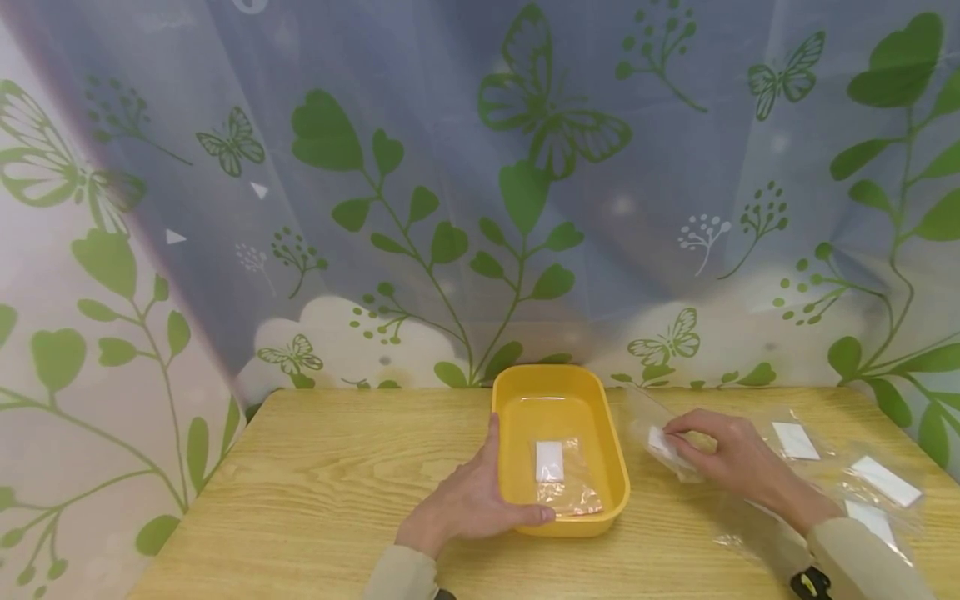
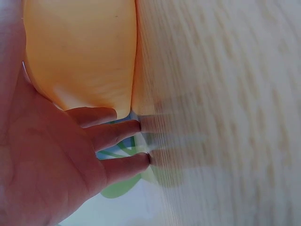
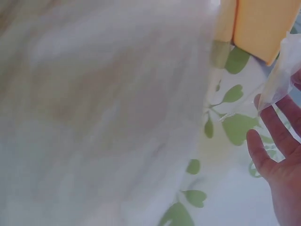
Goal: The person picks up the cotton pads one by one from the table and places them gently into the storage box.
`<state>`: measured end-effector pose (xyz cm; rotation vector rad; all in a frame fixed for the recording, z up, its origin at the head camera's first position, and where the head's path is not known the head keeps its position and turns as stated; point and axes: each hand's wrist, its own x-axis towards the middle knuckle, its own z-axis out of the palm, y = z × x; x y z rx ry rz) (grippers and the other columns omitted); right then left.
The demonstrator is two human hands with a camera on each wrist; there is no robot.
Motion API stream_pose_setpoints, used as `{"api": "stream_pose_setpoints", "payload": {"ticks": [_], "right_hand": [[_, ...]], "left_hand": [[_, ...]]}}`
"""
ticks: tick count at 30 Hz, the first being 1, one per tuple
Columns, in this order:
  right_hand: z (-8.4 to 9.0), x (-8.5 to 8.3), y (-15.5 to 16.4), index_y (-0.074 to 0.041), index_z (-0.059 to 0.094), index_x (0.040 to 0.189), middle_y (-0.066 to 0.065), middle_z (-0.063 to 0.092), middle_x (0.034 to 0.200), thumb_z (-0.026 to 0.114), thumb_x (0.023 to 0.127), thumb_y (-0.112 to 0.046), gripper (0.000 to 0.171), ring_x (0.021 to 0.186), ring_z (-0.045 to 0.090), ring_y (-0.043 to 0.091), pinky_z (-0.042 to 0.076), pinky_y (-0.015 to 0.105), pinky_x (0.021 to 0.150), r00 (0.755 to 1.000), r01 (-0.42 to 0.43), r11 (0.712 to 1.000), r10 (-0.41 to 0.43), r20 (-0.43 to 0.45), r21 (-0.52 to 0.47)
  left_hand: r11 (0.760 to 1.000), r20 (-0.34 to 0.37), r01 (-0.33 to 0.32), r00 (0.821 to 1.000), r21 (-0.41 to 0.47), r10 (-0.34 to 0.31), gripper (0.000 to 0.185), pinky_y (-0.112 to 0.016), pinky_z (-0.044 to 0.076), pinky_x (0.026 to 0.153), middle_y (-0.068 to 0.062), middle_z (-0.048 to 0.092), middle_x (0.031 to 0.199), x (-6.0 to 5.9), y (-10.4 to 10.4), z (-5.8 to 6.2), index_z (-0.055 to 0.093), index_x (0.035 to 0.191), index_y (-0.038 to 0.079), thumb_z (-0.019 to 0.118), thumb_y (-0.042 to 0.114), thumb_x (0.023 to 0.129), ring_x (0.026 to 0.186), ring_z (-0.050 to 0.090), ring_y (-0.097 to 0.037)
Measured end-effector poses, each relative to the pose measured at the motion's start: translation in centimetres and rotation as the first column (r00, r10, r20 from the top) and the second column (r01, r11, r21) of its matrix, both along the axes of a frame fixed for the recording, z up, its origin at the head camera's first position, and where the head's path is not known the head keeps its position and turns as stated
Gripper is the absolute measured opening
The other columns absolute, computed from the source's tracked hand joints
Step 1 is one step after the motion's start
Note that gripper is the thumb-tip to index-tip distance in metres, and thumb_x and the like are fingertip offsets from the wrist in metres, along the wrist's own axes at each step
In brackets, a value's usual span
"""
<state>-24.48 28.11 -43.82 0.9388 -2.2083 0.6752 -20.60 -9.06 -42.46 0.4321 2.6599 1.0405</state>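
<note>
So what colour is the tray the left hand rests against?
Yellow tray, clearest in the head view, beside the left hand.

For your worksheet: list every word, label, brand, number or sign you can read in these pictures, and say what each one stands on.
No text can be read in any view.
White label on the clear bag in the yellow tray: blank or too small to read.
White labels on the bag under the right hand and on the loose bags: no print to be made out.
Curtain: only leaves and butterflies.

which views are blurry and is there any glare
Head view sharp, soft even light, faint sheen inside the yellow tray. Left wrist view: table streaked with motion blur beside the left hand. Right wrist view: mostly a washed-out blur, right hand at its edge.
</note>
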Motion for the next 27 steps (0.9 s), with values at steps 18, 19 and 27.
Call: {"api": "stream_pose_setpoints", "payload": {"ticks": [18, 19, 27], "right_hand": [[2.5, 0.9, -2.2, -0.021, 0.079, 0.095, -0.01, 0.079, 0.094, 0.084, 0.067, 0.006, 0.039, 0.083, 0.073, 0.009, 0.051, 0.006, 0.087, 0.998, -0.04, 0.999, 0.039, -0.059, -0.017], [2.5, 0.9, -2.4, -0.021, 0.079, 0.095, -0.01, 0.079, 0.094, 0.084, 0.067, 0.006, 0.039, 0.083, 0.073, 0.009, 0.051, 0.006, 0.088, 0.997, -0.042, 0.999, 0.041, -0.064, -0.018], [3.3, 0.7, -4.2, -0.015, 0.079, 0.096, -0.004, 0.079, 0.094, 0.083, 0.071, 0.003, 0.03, 0.086, 0.074, 0.013, 0.05, 0.007, 0.092, 0.994, -0.095, 0.995, 0.094, -0.059, -0.021]], "left_hand": [[1.0, -0.008, -0.011, 1.0, -0.028, 0.01, 0.146, -0.064, 0.042, 0.113, -0.021, 0.029, 0.167, 0.0, 0.0, 0.0, -0.019, 0.163, 0.024, 0.078, 0.078, 0.069, 0.14, 0.049, -0.049], [1.0, -0.01, -0.009, 1.0, -0.027, 0.009, 0.146, -0.064, 0.042, 0.113, -0.021, 0.029, 0.166, 0.0, 0.0, 0.0, -0.019, 0.163, 0.024, 0.078, 0.078, 0.069, 0.14, 0.049, -0.049], [0.999, -0.033, 0.016, 0.999, -0.031, -0.017, 0.143, -0.063, 0.045, 0.11, -0.023, 0.03, 0.165, 0.1, 0.0, 0.1, -0.017, 0.164, 0.019, 0.077, 0.076, 0.072, 0.138, 0.05, -0.05]]}}
